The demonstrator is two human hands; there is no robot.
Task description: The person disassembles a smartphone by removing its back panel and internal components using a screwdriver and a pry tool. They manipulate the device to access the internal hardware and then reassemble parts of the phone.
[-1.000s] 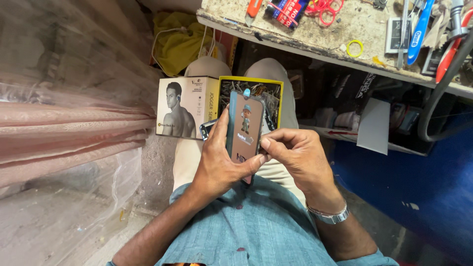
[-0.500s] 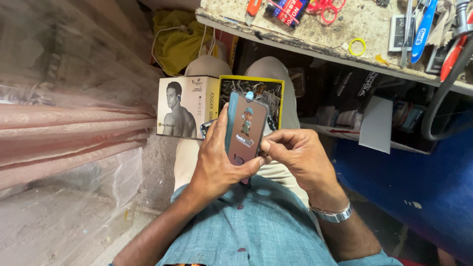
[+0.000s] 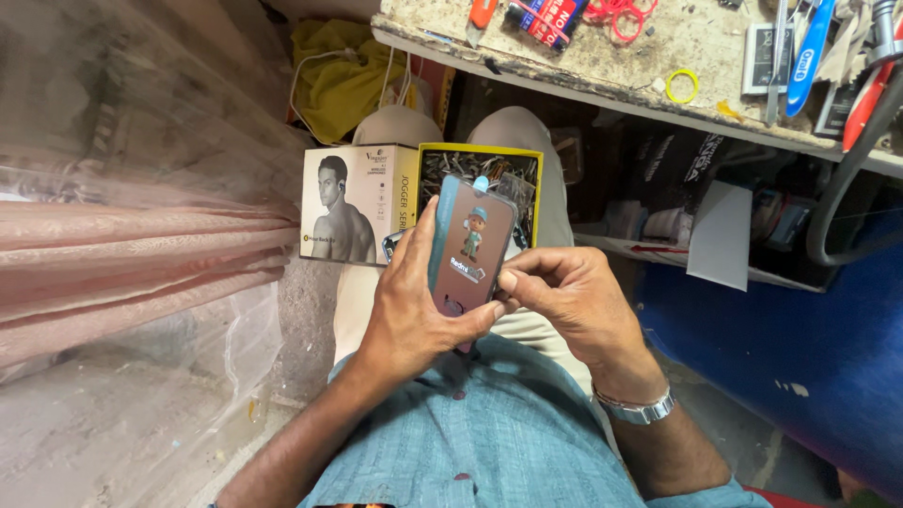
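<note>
White rectangular box (image 3: pixel 357 202) lies on the person's lap, left side — printed with a photo of a bare back and shoulders, yellow strip along its right edge. Just beside it, touching, an open yellow-rimmed box (image 3: pixel 428 160) with dark clutter and clear plastic inside. Both sit on the beige trousers, below the tabletop (image 3: pixel 649 52) edge.

Up on the dirty tabletop: a red flat package (image 3: pixel 550 17) near the top edge, a yellow ring (image 3: pixel 682 86), a red loop of band (image 3: pixel 621 14), a blue-and-white toothbrush (image 3: pixel 811 47), an orange-handled tool (image 3: pixel 482 14). A white paper sheet (image 3: pixel 720 235) hangs under the tabletop, in front of a dark shelf. Yellow cloth (image 3: pixel 343 80) bunched behind the knees; pink plastic sheeting (image 3: pixel 122 245) fills the left.

Left hand (image 3: pixel 414 315) wraps the phone (image 3: pixel 470 249) from the left and below, fingers curled closed round its lower half, thumb pressed on the bottom right edge. Right hand (image 3: pixel 569 301) is loosely closed, thumb and forefinger tips pinched at the phone's right edge, touching it — a metal bracelet (image 3: pixel 640 409) on that wrist.

Phone is held upright over the lap, in front of the yellow-rimmed box, back facing the camera. Its film-covered, dusky pink back carries a small cartoon figure in a blue cap, with a pale blue tab at the top edge.
</note>
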